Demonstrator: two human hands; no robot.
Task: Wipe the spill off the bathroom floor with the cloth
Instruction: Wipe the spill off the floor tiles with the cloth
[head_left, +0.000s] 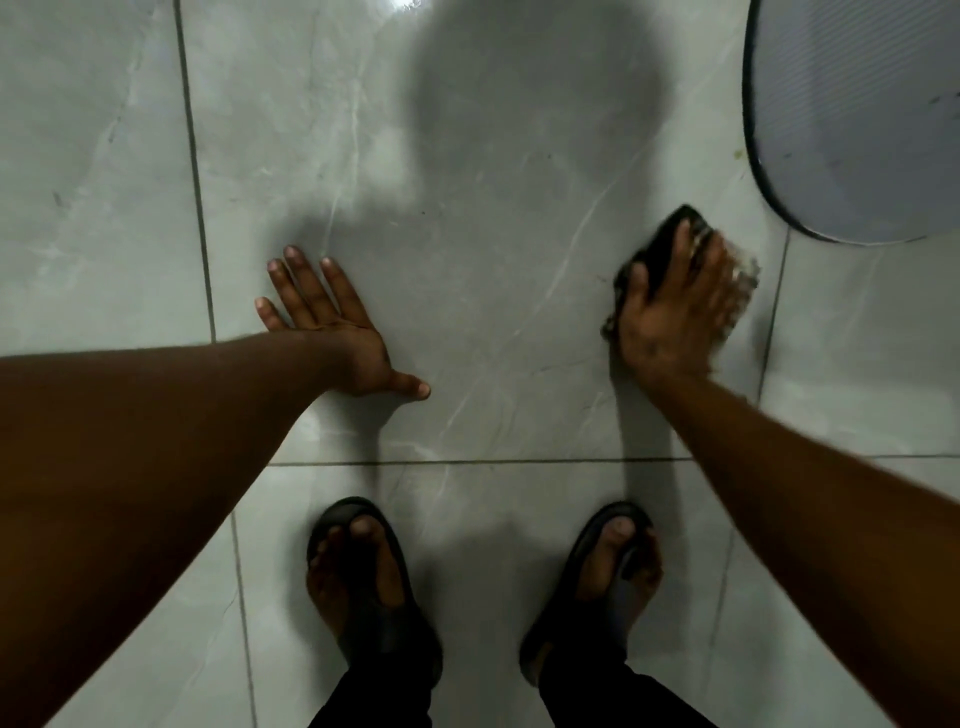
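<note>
A dark, crumpled cloth (657, 249) lies on the grey marble-patterned tile floor (493, 249) at the right of the scene, just near of a grey oval ribbed bath mat with a dark edge (857, 119) that fills the far right corner. The right hand (670, 317) presses flat on top of the cloth, fingers spread over it rather than curled around it; the fingertips and the cloth's right side are blurred, so how much of the cloth the fingers pinch cannot be told. No distinct puddle can be made out on the tiles around the cloth.

Well apart to the left, the left hand (332, 322) rests palm down on the bare floor, fingers splayed wide and thumb stretched to the right, holding nothing. Nearer, two feet in dark open-toed slippers (363, 582) stand on the tiles below a dark grout line, between the two forearms.
</note>
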